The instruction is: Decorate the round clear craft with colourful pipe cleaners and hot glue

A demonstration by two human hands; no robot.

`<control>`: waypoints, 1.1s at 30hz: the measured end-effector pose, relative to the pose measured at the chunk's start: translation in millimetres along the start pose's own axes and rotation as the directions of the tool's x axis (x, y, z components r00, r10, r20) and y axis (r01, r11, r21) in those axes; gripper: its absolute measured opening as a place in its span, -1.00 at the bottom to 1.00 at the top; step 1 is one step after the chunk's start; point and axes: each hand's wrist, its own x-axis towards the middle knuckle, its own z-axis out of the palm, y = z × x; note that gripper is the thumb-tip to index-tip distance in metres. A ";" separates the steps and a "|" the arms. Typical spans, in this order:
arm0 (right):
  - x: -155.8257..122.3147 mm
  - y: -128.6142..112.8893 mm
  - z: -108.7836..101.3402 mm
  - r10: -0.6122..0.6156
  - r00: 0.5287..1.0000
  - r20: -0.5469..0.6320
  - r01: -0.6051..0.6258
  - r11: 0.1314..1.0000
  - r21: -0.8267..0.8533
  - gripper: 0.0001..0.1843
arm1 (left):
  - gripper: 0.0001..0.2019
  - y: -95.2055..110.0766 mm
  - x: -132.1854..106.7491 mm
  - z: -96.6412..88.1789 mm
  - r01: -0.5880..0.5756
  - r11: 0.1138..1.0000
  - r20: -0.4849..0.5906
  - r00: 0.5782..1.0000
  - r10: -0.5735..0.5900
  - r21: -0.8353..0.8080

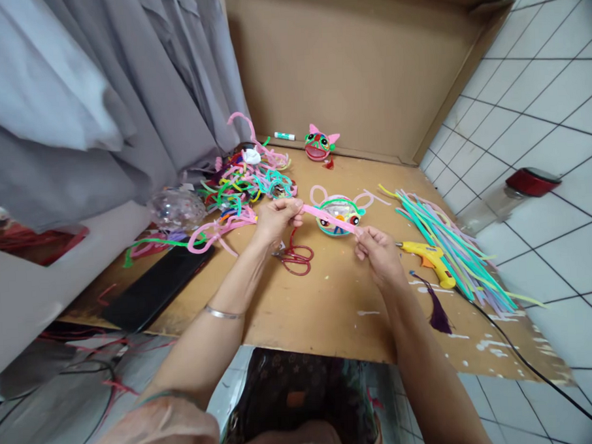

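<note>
My left hand [275,219] and my right hand [380,252] each pinch one end of a pink pipe cleaner [328,218], stretched straight between them above the cardboard work surface [329,299]. Just behind it lies a small clear round figure [339,213] wrapped in green, blue and pink pipe cleaners, with pink loop ears. Red-handled scissors [293,253] lie below my left hand. A yellow glue gun [430,260] rests to the right of my right hand.
A tangled heap of coloured pipe cleaners [245,181] lies at the left, and a straight bundle [448,241] at the right. A finished pink-eared face [319,145] and a glue stick [284,136] sit by the cardboard back wall. A black phone [156,287], a purple tassel [436,311] and a red-lidded jar [520,189] are nearby.
</note>
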 end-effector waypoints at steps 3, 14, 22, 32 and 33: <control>-1.7 -3.3 1.0 -0.030 0.999 0.009 0.030 0.997 0.068 -0.55 | -0.69 0.8 -1.8 0.8 0.015 0.999 0.037 0.999 -0.016 0.030; -4.1 -5.6 3.3 -0.048 0.997 0.064 0.034 0.978 0.204 -0.58 | -0.64 2.1 -4.4 5.0 0.124 0.984 0.099 0.989 -0.112 -0.130; -3.1 -2.4 2.6 -0.070 0.993 0.095 0.038 0.954 0.298 -0.68 | -0.66 -0.5 -9.3 10.0 0.311 0.903 0.167 0.948 -0.271 -0.297; -5.8 -4.2 8.7 -0.032 0.999 0.034 0.011 0.872 0.490 -0.71 | -0.73 -0.2 -16.1 23.5 0.379 0.814 0.149 0.925 -0.350 -0.441; -5.9 -3.9 9.2 -0.017 1.000 0.026 0.002 0.866 0.499 -0.71 | -0.73 -0.4 -16.2 23.9 0.382 0.804 0.147 0.923 -0.356 -0.454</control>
